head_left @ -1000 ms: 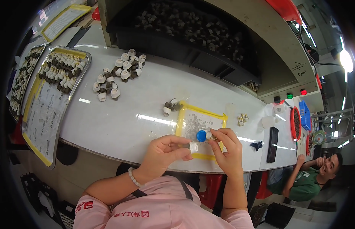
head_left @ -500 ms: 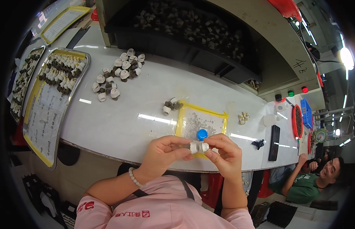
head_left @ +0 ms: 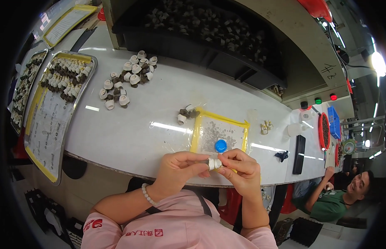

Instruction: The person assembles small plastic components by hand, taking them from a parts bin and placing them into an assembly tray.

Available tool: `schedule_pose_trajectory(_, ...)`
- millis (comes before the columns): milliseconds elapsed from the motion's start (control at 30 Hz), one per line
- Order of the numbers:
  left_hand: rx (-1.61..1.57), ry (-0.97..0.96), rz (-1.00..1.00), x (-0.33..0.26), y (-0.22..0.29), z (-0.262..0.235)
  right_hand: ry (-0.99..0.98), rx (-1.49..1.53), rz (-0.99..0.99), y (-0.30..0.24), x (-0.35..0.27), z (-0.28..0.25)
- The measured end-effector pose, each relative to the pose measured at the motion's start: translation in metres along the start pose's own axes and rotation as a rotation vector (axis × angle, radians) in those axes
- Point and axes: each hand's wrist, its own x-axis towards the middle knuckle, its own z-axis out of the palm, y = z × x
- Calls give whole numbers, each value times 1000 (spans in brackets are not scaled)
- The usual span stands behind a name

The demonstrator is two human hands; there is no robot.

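Near the table's front edge, my left hand [head_left: 182,168] pinches a small white fitting with a dark end [head_left: 212,164] between thumb and fingers. My right hand [head_left: 243,168] grips a small white cup-shaped piece [head_left: 218,163] that meets the fitting end to end; fingertips partly hide both. Just beyond the fingers, a round blue lid or dish [head_left: 221,145] sits on a stained sheet with yellow tape edges [head_left: 226,119]. At that sheet's left corner lie a few white-and-dark fittings [head_left: 182,119]. Small white and brass-coloured pieces [head_left: 265,128] are to its right.
A larger group of white-and-dark fittings [head_left: 135,68] lies left of centre. A metal tray [head_left: 51,124] holding rows of fittings stands far left. Behind is a black bin [head_left: 176,47] full of parts. A black box [head_left: 299,155] lies right; beyond it sits another person [head_left: 330,203].
My right hand has moved slightly left, bringing its white piece against the fitting in my left hand. The gap between the two pieces has closed.
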Motion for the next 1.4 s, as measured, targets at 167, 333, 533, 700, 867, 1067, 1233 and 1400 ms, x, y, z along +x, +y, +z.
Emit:
schedule_pose_trajectory(167,-11,13,19,-1,-2,0,-7,1,-3,4,0,4)
schedule_pose_trajectory(333,-61,35,27,0,-2,0,3,-14,7,2,2,7)
schedule_pose_trajectory(533,-139,9,-43,7,10,-1,37,-83,-16,-2,5,10)
schedule_pose_trajectory(700,-452,-100,-329,3,15,-9,26,-216,-241,-6,5,13)
schedule_pose_trajectory(867,-373,-60,-279,1,19,1,32,-243,-162,-6,-1,11)
schedule_pose_trajectory(1067,-129,-22,-171,-2,5,2,57,-257,-139,-6,-6,12)
schedule_pose_trajectory(1233,-101,-30,-191,0,8,3,76,-244,-173,0,-12,10)
schedule_pose_trajectory(1400,-75,2,-213,-2,12,9,69,-297,-216,6,-14,7)
